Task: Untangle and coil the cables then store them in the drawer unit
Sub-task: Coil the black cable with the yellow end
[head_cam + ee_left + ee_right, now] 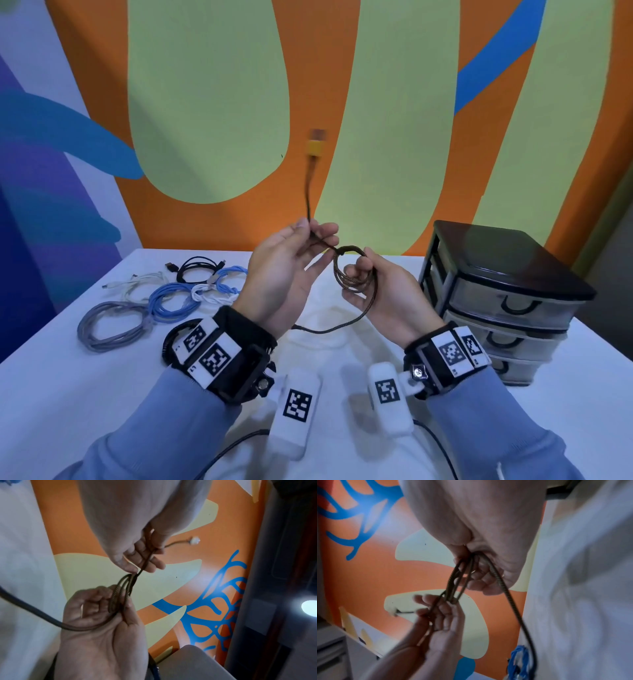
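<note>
My right hand (380, 291) holds the small coil of brown braided cable (352, 274); my left hand (284, 270) pinches its loose end.

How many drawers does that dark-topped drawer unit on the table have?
3, stacked in the drawer unit: top drawer, middle drawer, bottom drawer. All look closed; the bottom one is partly hidden.
</note>
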The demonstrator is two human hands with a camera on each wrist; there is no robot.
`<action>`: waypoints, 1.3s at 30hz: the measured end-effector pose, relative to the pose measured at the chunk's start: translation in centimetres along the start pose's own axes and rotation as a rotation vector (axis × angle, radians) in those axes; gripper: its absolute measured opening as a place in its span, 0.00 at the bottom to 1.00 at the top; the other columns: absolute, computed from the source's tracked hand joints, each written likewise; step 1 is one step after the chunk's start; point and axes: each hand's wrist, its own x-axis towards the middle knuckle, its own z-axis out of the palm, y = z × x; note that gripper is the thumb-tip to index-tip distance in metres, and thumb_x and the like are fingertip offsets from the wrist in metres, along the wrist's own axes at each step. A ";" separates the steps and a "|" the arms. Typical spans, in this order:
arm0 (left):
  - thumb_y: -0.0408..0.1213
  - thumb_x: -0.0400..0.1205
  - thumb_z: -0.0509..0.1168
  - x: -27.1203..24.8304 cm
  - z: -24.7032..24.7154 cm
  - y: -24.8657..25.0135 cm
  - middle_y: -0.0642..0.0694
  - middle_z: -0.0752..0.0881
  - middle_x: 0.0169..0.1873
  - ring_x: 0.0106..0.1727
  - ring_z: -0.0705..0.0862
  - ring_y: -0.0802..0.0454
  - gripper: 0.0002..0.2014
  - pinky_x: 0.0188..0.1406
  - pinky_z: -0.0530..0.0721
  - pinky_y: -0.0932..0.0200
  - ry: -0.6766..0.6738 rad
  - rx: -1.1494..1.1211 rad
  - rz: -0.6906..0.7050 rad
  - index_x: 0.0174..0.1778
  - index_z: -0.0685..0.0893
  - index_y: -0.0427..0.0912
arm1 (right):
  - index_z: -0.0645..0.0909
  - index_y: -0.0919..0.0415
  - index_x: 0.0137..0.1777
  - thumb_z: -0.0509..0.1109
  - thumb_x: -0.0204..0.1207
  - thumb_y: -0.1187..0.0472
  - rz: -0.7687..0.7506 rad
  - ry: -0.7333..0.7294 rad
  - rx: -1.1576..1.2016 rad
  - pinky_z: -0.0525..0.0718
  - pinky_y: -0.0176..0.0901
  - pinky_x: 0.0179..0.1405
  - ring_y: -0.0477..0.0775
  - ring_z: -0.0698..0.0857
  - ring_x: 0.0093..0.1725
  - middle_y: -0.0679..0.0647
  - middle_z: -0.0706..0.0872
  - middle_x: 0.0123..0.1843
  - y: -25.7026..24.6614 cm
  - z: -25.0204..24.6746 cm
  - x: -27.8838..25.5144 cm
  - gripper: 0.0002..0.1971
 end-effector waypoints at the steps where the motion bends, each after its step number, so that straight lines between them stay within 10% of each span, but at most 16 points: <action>1: 0.40 0.96 0.58 0.0 0.1 0.0 0.44 0.92 0.44 0.47 0.90 0.48 0.11 0.64 0.88 0.50 0.031 -0.049 -0.022 0.53 0.81 0.39 | 0.75 0.53 0.36 0.61 0.92 0.50 0.027 -0.022 0.073 0.82 0.47 0.54 0.52 0.84 0.41 0.53 0.84 0.38 -0.1 0.0 -0.1 0.20; 10: 0.37 0.95 0.61 0.2 -0.4 -0.2 0.47 0.78 0.31 0.32 0.81 0.49 0.10 0.66 0.89 0.47 0.084 0.013 -0.143 0.50 0.80 0.38 | 0.82 0.63 0.50 0.55 0.94 0.56 0.002 -0.140 0.645 0.67 0.38 0.41 0.47 0.67 0.24 0.46 0.65 0.23 -1.0 -0.5 -0.4 0.18; 14: 0.33 0.94 0.62 -0.1 -0.5 -0.4 0.46 0.81 0.30 0.31 0.79 0.50 0.09 0.58 0.89 0.52 -0.040 0.316 -0.147 0.50 0.84 0.37 | 0.81 0.71 0.70 0.54 0.94 0.55 -0.052 -0.089 0.580 0.69 0.35 0.39 0.45 0.70 0.26 0.45 0.71 0.27 -1.6 -0.8 -0.4 0.21; 20: 0.34 0.92 0.66 -0.8 -0.2 -0.1 0.43 0.82 0.30 0.33 0.76 0.46 0.10 0.48 0.78 0.52 -0.254 0.587 -0.147 0.46 0.87 0.37 | 0.94 0.62 0.46 0.56 0.94 0.54 -0.122 -0.053 0.510 0.85 0.32 0.38 0.43 0.91 0.39 0.51 0.94 0.42 -1.5 -1.3 0.7 0.27; 26: 0.34 0.93 0.65 -1.4 0.3 -0.3 0.32 0.94 0.48 0.44 0.90 0.41 0.09 0.60 0.90 0.55 -0.318 0.552 -0.053 0.51 0.86 0.34 | 0.84 0.63 0.58 0.60 0.93 0.54 -0.154 0.068 0.481 0.82 0.32 0.37 0.40 0.82 0.29 0.46 0.91 0.36 -1.5 -1.5 0.7 0.15; 32: 0.38 0.88 0.72 -1.2 0.4 -0.7 0.45 0.94 0.50 0.51 0.86 0.55 0.06 0.55 0.86 0.60 -0.259 0.622 0.173 0.50 0.93 0.40 | 0.84 0.66 0.65 0.63 0.91 0.50 -0.146 0.123 0.263 0.76 0.39 0.45 0.42 0.77 0.23 0.47 0.77 0.24 -0.7 -0.8 0.1 0.18; 35: 0.37 0.86 0.75 -1.2 0.3 -0.8 0.49 0.96 0.52 0.47 0.84 0.59 0.05 0.52 0.81 0.64 -0.286 0.664 0.251 0.50 0.95 0.41 | 0.80 0.68 0.61 0.65 0.91 0.57 -0.134 0.052 0.327 0.83 0.33 0.38 0.43 0.82 0.30 0.56 0.93 0.40 -0.9 -0.3 0.0 0.13; 39: 0.37 0.86 0.75 -0.9 0.1 -1.1 0.57 0.93 0.39 0.39 0.80 0.56 0.05 0.42 0.79 0.64 -0.266 0.662 0.202 0.49 0.94 0.40 | 0.75 0.65 0.56 0.62 0.92 0.62 -0.130 -0.022 0.461 0.91 0.35 0.45 0.49 0.93 0.40 0.73 0.90 0.63 -1.3 -0.4 0.2 0.05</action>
